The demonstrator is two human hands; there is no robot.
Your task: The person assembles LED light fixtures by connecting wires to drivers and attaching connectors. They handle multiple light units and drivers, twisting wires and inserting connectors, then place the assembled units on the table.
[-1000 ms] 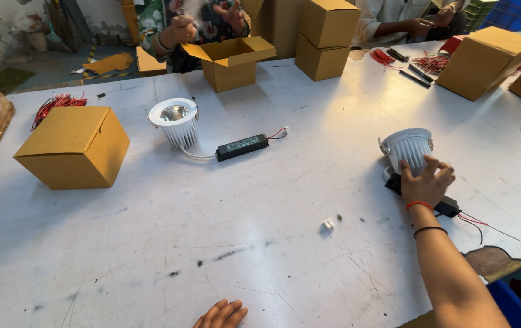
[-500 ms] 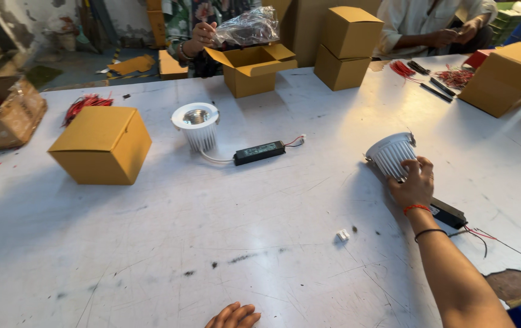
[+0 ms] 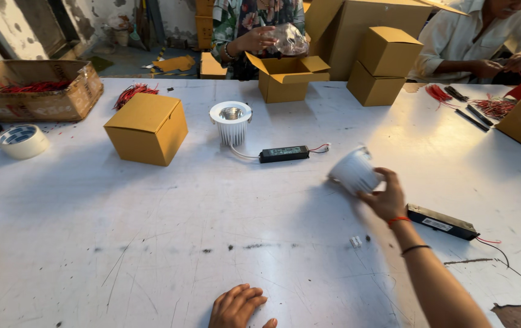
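I am resting my left hand (image 3: pixel 239 307) flat and empty on the white table (image 3: pixel 151 243). My right hand (image 3: pixel 385 197) is gripping a white downlight (image 3: pixel 354 172), tilted and seemingly just off the table, beside its black driver box (image 3: pixel 442 222). Beyond are another downlight (image 3: pixel 231 123) and a closed cardboard box (image 3: pixel 146 128).

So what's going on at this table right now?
A person's right hand grips a white ribbed lamp housing, tilted on its side just above the white table. Its black driver box lies beside the wrist. The left hand rests flat near the table edge. A second lamp stands upright by a closed cardboard box.
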